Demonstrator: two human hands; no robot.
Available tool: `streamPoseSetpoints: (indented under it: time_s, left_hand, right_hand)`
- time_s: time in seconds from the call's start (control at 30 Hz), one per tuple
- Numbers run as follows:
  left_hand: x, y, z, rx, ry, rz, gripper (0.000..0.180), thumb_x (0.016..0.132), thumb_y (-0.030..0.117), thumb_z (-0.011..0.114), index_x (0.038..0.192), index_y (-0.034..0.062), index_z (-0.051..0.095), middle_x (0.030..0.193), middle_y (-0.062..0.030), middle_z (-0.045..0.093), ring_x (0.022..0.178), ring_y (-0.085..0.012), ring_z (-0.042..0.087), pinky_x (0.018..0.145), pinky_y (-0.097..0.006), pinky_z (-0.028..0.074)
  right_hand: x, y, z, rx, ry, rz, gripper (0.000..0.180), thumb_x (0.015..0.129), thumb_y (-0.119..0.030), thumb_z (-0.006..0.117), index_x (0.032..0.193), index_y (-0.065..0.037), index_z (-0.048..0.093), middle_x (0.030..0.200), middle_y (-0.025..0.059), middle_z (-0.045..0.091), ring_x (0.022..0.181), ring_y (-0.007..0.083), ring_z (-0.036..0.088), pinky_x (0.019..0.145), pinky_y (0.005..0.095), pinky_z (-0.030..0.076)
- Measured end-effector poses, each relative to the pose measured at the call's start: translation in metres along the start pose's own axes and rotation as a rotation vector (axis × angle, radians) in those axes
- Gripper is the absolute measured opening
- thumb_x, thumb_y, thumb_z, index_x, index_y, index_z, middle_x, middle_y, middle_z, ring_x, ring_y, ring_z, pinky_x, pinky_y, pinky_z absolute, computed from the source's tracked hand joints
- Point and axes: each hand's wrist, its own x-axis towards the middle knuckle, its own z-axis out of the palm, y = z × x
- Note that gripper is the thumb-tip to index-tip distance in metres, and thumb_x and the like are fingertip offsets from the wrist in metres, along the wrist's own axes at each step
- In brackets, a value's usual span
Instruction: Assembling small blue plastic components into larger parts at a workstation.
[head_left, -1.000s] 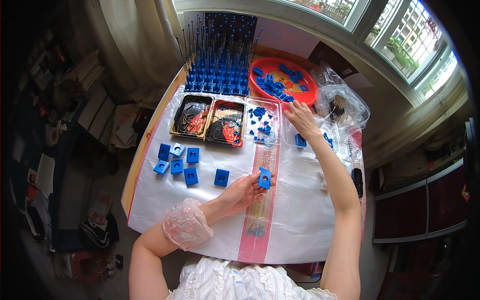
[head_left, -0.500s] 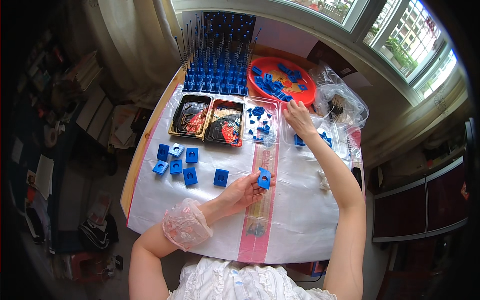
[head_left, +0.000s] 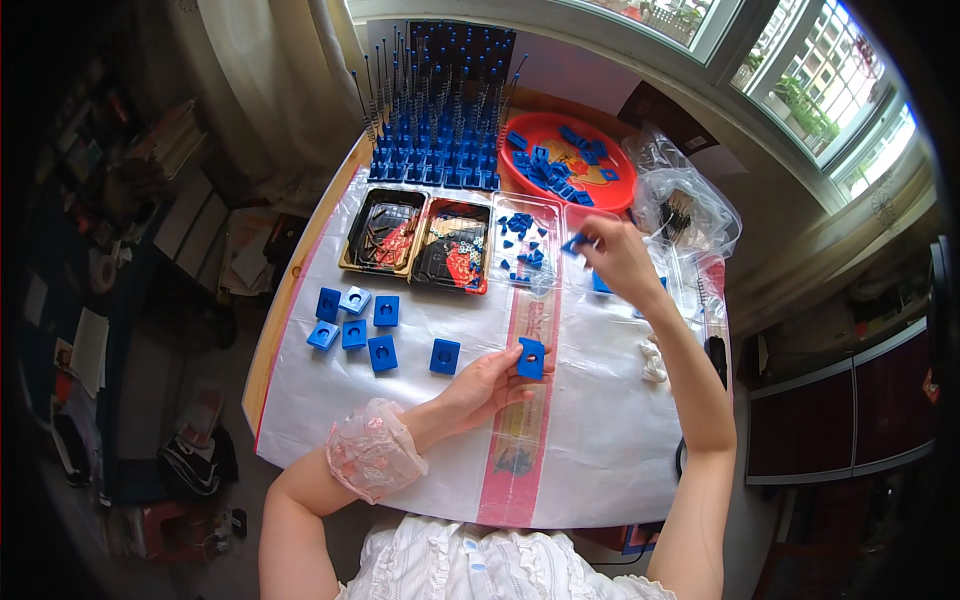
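blue square block [head_left: 531,358] pinched in left hand [head_left: 490,385], over the table sheet [head_left: 600,440]. small blue piece [head_left: 573,243] gripped by right hand [head_left: 620,258], just beyond the clear tray [head_left: 527,250]. probably mid-assembly; next calls for bringing piece to block's hole.

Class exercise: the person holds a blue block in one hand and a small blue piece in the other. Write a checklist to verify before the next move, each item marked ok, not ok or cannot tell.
1. Left hand grips the blue block: ok.
2. Right hand pinches a small blue piece: ok.
3. Block's hole faces up: cannot tell.
4. Piece is raised above the clear tray: ok.
5. Piece and block are close together: not ok, they are apart.
6. Spare blocks lie on the white sheet: ok.
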Motion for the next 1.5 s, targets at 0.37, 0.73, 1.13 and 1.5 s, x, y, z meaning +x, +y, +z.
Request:
streamPoseSetpoints:
  time_s: [0.37, 0.73, 1.13, 1.5]
  left_hand:
    - [0.004, -0.011, 0.002, 0.131, 0.002, 0.050, 0.036, 0.105, 0.019, 0.048, 0.136, 0.0003, 0.048, 0.122, -0.0086, 0.062, 0.111, -0.0153, 0.063, 0.093, -0.022, 0.055]
    - [0.002, -0.011, 0.000, 0.289, 0.041, 0.112, 0.037, 0.102, 0.016, 0.055, 0.135, 0.0012, 0.050, 0.119, -0.0050, 0.063, 0.104, -0.0114, 0.065, 0.090, -0.024, 0.057]
    - [0.005, -0.015, -0.004, 0.257, 0.105, 0.149, 0.034, 0.102, 0.017, 0.055, 0.132, 0.0009, 0.052, 0.117, -0.0063, 0.065, 0.104, -0.0122, 0.066, 0.090, -0.024, 0.057]
    - [0.006, -0.011, 0.001, 0.197, 0.067, 0.133, 0.032, 0.101, 0.010, 0.054, 0.132, -0.0010, 0.052, 0.120, -0.0111, 0.065, 0.105, -0.0167, 0.067, 0.091, -0.026, 0.057]
  right_hand:
    - [-0.131, -0.036, 0.022, 0.841, -0.268, 0.325, 0.018, 0.092, -0.006, 0.066, 0.106, 0.003, 0.063, 0.082, 0.0040, 0.068, 0.065, 0.0041, 0.059, 0.055, 0.0193, 0.046]
    - [-0.144, -0.035, 0.047, 0.969, -0.232, 0.461, 0.015, 0.090, -0.008, 0.068, 0.101, 0.003, 0.067, 0.083, 0.0042, 0.068, 0.067, 0.0056, 0.060, 0.058, 0.0206, 0.047]
    - [-0.147, -0.035, 0.046, 0.927, -0.195, 0.423, 0.011, 0.084, -0.002, 0.071, 0.094, 0.004, 0.071, 0.087, 0.0066, 0.072, 0.076, 0.0078, 0.066, 0.065, 0.0213, 0.052]
    - [-0.150, -0.051, 0.037, -0.042, 0.257, -0.474, 0.024, 0.067, 0.004, 0.076, 0.088, 0.000, 0.067, 0.080, 0.0077, 0.062, 0.067, 0.0217, 0.062, 0.057, 0.0336, 0.050]
